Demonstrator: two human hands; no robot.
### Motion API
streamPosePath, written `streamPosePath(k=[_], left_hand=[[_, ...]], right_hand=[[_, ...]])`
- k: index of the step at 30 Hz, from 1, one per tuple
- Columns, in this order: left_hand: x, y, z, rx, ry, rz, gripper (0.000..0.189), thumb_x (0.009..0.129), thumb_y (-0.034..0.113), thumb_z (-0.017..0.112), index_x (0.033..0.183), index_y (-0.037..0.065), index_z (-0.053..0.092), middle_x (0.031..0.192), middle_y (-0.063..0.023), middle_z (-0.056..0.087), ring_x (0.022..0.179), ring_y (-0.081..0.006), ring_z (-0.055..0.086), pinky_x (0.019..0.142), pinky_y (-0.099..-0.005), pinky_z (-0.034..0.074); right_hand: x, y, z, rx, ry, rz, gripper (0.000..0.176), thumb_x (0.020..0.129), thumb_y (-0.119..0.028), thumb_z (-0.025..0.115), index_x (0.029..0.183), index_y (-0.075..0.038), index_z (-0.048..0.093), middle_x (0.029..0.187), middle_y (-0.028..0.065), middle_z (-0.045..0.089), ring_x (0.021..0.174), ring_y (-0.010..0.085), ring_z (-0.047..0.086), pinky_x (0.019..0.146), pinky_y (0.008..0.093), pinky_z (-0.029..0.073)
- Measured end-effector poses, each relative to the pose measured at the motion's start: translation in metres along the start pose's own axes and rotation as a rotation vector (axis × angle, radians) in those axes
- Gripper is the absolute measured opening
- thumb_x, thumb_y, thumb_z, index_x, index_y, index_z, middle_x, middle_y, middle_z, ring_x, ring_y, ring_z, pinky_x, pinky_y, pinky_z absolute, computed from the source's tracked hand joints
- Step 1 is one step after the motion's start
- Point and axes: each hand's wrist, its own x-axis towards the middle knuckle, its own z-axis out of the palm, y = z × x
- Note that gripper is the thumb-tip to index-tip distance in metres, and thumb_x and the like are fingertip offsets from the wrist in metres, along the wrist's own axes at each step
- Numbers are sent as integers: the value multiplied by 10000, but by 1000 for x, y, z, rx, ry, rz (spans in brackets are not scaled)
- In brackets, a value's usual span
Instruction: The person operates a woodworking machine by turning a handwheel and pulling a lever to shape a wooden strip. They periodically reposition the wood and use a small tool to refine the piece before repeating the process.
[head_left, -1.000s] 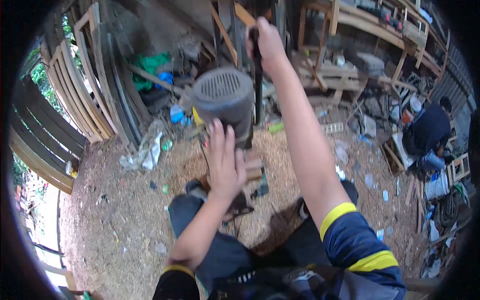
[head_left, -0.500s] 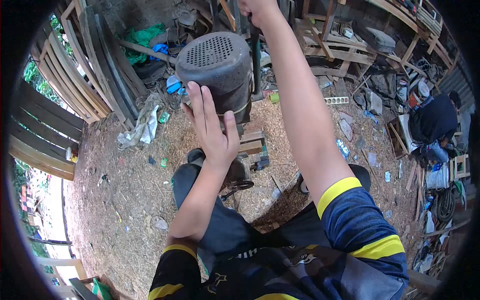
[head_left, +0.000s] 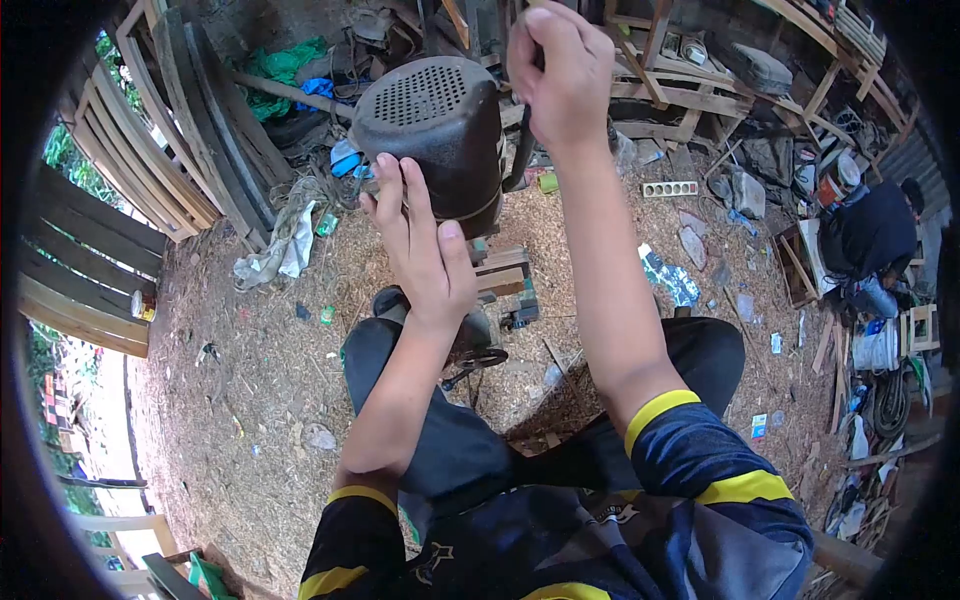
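Observation:
A dark machine housing (head_left: 435, 130) with a perforated round top stands in front of me. My left hand (head_left: 428, 245) lies against its near side, fingers stretched out flat. My right hand (head_left: 568, 85) is closed round the upper end of a dark lever handle (head_left: 522, 155) on the housing's right side; the grip itself is mostly hidden by the fingers. Below the housing, stacked wooden pieces (head_left: 500, 278) sit at the machine's base, close to a metal clamp part (head_left: 520, 318). A small handwheel (head_left: 483, 358) shows between my knees.
Wood shavings cover the ground (head_left: 270, 370). Curved wooden slats (head_left: 150, 140) lean at the left. A white power strip (head_left: 670, 189) lies right of the machine. Wooden frames (head_left: 680, 90) stand behind. Another person (head_left: 870, 240) bends over at the far right.
My right hand has come down towards me and slightly right, the lever handle swinging with it. My left hand has stayed on the housing.

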Motion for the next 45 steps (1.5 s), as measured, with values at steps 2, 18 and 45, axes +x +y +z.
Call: streamPosePath(k=[2, 18, 45], left_hand=[[0, -2, -9, -35, -17, -1, 595, 1062, 280, 330, 1514, -99, 417, 1612, -266, 349, 1513, -388, 315, 1254, -511, 128], [1, -25, -22, -49, -133, 48, 621, 1080, 343, 302, 1528, -70, 423, 1629, -255, 339, 1531, -371, 299, 1259, -527, 92], [-21, -41, -90, -109, -329, 219, 668, 917, 155, 446, 1571, 24, 398, 1637, -200, 348, 1524, -358, 327, 1263, -567, 145]], right_hand=[[-5, -1, -2, 51, -19, -1, 393, 1040, -203, 495, 672, -64, 495, 553, -22, 442, 466, 60, 374, 453, 251, 275], [-6, 11, -7, 91, -24, -29, 368, 1032, -206, 510, 700, -46, 514, 577, -4, 461, 475, 69, 392, 464, 252, 296], [-187, -109, -41, -358, -366, 405, 295, 990, -221, 443, 948, -4, 638, 738, 48, 547, 689, 164, 496, 937, 391, 434]])
